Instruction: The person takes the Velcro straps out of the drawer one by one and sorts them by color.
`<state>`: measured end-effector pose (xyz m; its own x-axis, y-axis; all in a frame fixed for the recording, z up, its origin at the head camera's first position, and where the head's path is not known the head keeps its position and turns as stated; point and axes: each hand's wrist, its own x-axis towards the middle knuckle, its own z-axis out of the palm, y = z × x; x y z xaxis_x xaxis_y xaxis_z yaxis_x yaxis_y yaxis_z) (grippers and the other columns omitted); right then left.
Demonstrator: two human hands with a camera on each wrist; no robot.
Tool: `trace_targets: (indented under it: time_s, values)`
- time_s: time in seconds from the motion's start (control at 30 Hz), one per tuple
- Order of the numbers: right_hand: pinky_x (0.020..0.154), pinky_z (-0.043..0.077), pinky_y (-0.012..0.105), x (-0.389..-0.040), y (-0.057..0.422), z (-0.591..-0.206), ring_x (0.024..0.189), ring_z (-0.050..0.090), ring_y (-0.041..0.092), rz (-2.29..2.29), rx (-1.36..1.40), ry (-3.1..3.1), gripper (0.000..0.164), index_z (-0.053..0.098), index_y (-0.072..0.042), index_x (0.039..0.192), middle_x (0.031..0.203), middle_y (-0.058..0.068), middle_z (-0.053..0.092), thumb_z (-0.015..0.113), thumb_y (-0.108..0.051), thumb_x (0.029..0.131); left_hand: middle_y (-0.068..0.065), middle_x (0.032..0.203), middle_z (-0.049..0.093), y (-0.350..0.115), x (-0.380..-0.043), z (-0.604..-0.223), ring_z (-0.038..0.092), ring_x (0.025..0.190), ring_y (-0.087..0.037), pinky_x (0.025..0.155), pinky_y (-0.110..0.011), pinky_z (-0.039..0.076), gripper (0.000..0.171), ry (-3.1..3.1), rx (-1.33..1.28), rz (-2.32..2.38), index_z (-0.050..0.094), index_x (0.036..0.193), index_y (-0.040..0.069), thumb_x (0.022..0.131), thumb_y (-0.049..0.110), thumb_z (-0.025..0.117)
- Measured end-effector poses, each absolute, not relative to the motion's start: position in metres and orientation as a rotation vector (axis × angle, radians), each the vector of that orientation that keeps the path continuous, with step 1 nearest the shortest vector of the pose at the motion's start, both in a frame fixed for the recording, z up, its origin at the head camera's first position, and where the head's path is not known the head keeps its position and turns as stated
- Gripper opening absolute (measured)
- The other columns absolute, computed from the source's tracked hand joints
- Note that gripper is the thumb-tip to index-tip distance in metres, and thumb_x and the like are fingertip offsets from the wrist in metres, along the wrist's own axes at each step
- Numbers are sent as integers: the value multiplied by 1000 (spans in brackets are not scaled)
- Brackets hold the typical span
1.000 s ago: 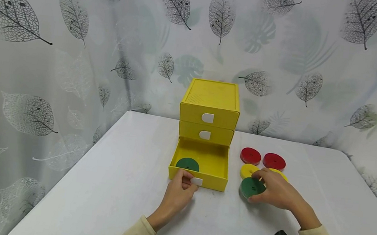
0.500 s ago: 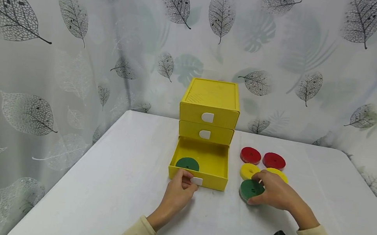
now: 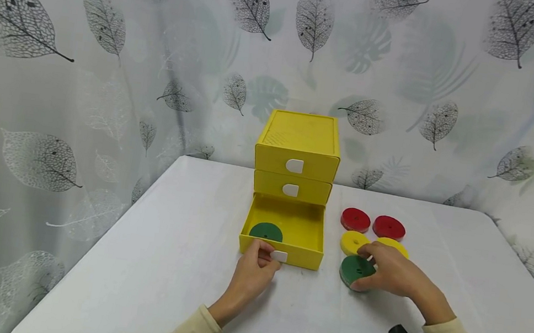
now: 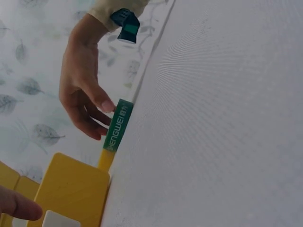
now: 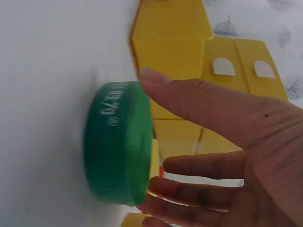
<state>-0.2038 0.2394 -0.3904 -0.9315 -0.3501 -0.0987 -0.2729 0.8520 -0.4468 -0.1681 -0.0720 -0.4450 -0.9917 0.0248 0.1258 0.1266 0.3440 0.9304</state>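
My left hand (image 3: 254, 273) holds the white handle (image 3: 279, 256) of the pulled-out bottom drawer (image 3: 303, 257) of a yellow cabinet. Inside that drawer a green tape roll (image 3: 266, 231) lies toward the left. To the drawer's right, my right hand (image 3: 391, 273) holds another green tape roll (image 3: 354, 270) by its rim. This roll lies flat on the table, and the left wrist view shows printed lettering on its side (image 4: 119, 124). From the right wrist view, the thumb is on one edge of the roll (image 5: 111, 142) and fingers are at the opposite edge.
Behind the right hand sit two yellow rolls, the left one (image 3: 352, 242) beside a partly hidden right one (image 3: 394, 246). Farther back are two red rolls (image 3: 355, 219). The cabinet's upper two drawers (image 3: 272, 161) are closed. A leaf-patterned curtain (image 3: 407, 84) hangs behind the table (image 3: 145, 262).
The green roll under my right hand went from slightly tilted to flat on the table. My left hand and the drawer have stayed in place.
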Motion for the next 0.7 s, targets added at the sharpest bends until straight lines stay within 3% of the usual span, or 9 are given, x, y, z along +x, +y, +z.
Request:
trace_targets:
  time_s: [0.2, 0.33, 0.47, 0.7]
  values:
    - [79, 59, 50, -205, 237, -373, 106, 62, 36, -698, -522, 2914, 73, 65, 3, 127, 118, 17, 66, 94, -38, 74, -3, 100, 60, -73, -168, -445, 59, 88, -18, 80, -30, 52, 25, -2500, -134, -1758, 58, 115, 5, 93, 10, 69]
    - [83, 58, 52, -208, 228, -361, 109, 61, 37, -779, -571, 2966, 62, 66, 0, 127, 119, 15, 67, 90, -34, 80, -5, 100, 60, -75, -168, -444, 59, 87, -19, 79, -30, 51, 25, -2494, -130, -1765, 58, 115, 5, 93, 10, 69]
    - [90, 56, 54, -212, 217, -351, 110, 62, 35, -823, -668, 3002, 53, 67, -3, 126, 118, 10, 68, 87, -31, 85, -5, 99, 60, -75, -167, -445, 59, 86, -19, 78, -30, 51, 25, -2479, -141, -1766, 59, 114, 4, 92, 10, 69]
    - [91, 55, 53, -222, 196, -341, 109, 63, 31, -857, -809, 3022, 51, 67, -5, 130, 120, 9, 69, 85, -27, 88, -4, 100, 60, -73, -167, -444, 59, 87, -18, 77, -29, 51, 24, -2481, -145, -1782, 59, 114, 5, 93, 10, 69]
